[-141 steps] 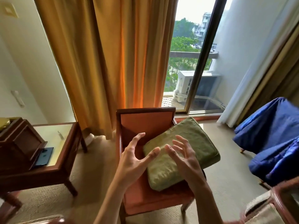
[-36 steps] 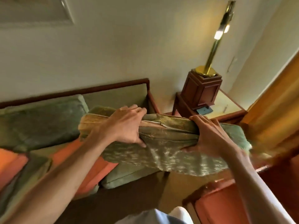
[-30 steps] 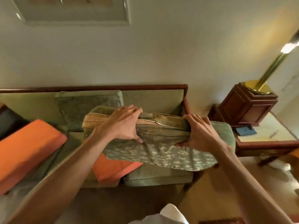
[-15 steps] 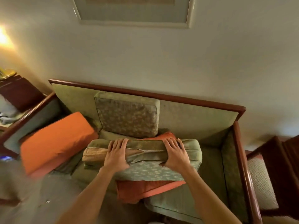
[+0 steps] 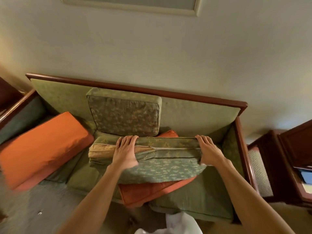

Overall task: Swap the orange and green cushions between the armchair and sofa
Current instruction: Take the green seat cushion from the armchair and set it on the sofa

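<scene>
I hold a green patterned cushion (image 5: 167,162) over the sofa (image 5: 199,114), its zipped edge facing me. My left hand (image 5: 125,150) grips that edge left of the middle, and my right hand (image 5: 208,152) grips its right corner. Under it lies a flat orange cushion (image 5: 152,191), sticking out toward the seat's front edge. A second, thicker orange cushion (image 5: 42,149) leans at the sofa's left end. Another green cushion (image 5: 125,114) stands upright against the backrest. The armchair is not in view.
A dark wooden side table (image 5: 293,159) stands right of the sofa, with a blue item on it. A framed picture (image 5: 131,5) hangs on the wall above. Something white (image 5: 177,223) shows at the bottom edge. Carpet (image 5: 33,208) lies in front of the sofa.
I lifted the green cushion off the armchair, turned to the sofa and lowered it onto the flat orange cushion. In the last half second it has come down slightly and nearer the seat.
</scene>
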The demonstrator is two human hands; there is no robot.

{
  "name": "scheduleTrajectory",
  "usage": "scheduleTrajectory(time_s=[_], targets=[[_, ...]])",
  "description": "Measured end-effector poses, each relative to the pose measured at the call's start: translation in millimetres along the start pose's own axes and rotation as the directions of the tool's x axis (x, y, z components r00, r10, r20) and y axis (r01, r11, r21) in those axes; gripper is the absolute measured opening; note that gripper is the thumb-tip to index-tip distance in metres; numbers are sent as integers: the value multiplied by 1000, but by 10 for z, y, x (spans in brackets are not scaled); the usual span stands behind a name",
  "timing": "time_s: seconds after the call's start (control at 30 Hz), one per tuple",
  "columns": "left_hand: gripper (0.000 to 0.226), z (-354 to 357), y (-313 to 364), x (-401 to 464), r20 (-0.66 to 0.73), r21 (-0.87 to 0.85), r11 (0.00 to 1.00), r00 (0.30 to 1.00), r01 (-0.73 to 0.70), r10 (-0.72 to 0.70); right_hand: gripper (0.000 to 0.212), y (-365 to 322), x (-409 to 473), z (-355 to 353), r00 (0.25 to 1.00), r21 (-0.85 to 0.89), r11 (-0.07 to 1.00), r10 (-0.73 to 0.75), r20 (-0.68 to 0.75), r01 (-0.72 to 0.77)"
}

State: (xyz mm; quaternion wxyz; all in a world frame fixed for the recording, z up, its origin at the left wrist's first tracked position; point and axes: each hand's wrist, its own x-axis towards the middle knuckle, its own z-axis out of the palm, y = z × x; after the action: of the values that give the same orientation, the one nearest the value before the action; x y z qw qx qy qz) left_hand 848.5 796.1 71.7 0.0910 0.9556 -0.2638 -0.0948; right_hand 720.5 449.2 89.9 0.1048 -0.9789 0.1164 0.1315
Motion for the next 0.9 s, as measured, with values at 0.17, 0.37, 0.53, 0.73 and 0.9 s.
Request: scheduleTrajectory(time_s=[0.17, 0.37, 0.53, 0.73, 0.9], targets=[[136, -96, 249, 60, 169, 105, 991, 980, 86, -103, 120, 210, 16, 95, 999, 193, 981, -9, -33, 15], [144, 297, 2068, 223, 248, 192, 961, 958, -198, 148, 115, 546, -204, 407, 991, 416, 900, -93, -101, 127], [134, 582, 2971, 223, 142, 126, 975, 976, -184, 166, 113, 799, -372, 557, 988, 433, 892, -75, -135, 127], [139, -403, 2721, 361, 75, -118, 974, 977, -192, 201, 97, 538, -375, -585, 928, 349, 876, -238, -286, 332], [127, -1450, 2078, 204, -48, -342, 898, 960, -277, 277, 115, -176, -559, -1564, 845, 453, 736, -306, -439, 502]])
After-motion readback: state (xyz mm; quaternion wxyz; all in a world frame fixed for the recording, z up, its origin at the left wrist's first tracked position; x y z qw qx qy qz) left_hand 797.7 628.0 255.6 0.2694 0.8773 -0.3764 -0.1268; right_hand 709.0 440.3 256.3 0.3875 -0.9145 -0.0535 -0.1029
